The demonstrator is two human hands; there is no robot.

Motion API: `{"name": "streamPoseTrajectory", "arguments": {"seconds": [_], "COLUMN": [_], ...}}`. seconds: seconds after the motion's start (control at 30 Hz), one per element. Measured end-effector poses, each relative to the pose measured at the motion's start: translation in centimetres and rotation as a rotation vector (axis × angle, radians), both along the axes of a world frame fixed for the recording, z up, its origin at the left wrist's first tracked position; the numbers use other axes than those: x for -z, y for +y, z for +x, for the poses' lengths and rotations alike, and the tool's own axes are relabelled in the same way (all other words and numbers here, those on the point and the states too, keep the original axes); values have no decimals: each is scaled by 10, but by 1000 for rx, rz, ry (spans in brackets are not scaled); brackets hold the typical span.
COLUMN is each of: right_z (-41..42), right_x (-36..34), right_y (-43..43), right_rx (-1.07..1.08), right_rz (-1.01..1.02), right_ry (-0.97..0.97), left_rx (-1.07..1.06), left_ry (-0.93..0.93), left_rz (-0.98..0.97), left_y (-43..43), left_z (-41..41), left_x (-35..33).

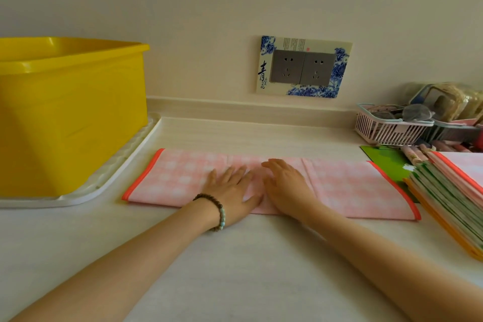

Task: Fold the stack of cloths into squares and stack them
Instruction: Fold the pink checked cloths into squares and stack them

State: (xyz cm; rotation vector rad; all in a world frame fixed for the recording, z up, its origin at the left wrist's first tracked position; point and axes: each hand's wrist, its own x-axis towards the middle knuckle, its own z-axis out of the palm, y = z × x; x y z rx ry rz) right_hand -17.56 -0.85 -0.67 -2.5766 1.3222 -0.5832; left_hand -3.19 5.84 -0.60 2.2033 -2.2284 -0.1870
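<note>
Looking down across a pale tabletop [235, 269] running back to a cream wall. Finding, at far left, a big yellow plastic tub [70, 117] sitting on a white ridged tray [109, 180]. Tracing across the middle of the tabletop a pink checked cloth [352, 188], folded into a long flat strip with orange-red trim at both short ends, lying between the tray and a stack of cloths [449, 198] at the right edge. Seeing that stack topped by another pink cloth, with green, white and orange edges layered beneath, just beside the strip's right end.

Noting on the wall a double grey socket plate [303, 66] framed in blue-and-white floral print. Spotting at right rear a white slatted basket [389, 128] holding glasses and clutter too blurred to name, and a green card [386, 162] partly tucked under the strip's far right corner.

Pressing the left hand [232, 191] and right hand [285, 188] palms-down on the strip's centre, side by side, fingers straight and spread, grasping nothing. Wearing a beaded bracelet [217, 210] on the left wrist.
</note>
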Motion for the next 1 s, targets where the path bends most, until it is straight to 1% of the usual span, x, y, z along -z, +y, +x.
{"name": "streamPoseTrajectory", "arguments": {"seconds": [0.13, 0.23, 0.57, 0.67, 0.77, 0.83, 0.9, 1.0], "right_z": [-3, -18, -131, -153, -158, -156, -150, -124], "right_x": [7, 6, 1, -1, -1, -4, -8, -15], "right_y": [0, -3, -31, -35, -36, -34, -28, -10], "right_rx": [13, 68, 304, 350, 352, 344, 305, 153], "right_rz": [19, 45, 169, 176, 196, 196, 169, 119], "right_ry": [74, 141, 315, 314, 327, 286, 206, 132], "left_rx": [-8, -1, 0, -3, -6, -8, -8, 2], "left_ry": [-4, -2, 12, 12, 31, 39, 38, 38], "left_rz": [-7, -8, -2, -2, 1, 9, 9, 6], "left_y": [-1, -2, 0, 0, -1, 0, 1, 1], "left_z": [0, 2, 5, 4, 3, 2, 1, 1], "left_x": [1, 3, 4, 4, 3, 2, 2, 2]}}
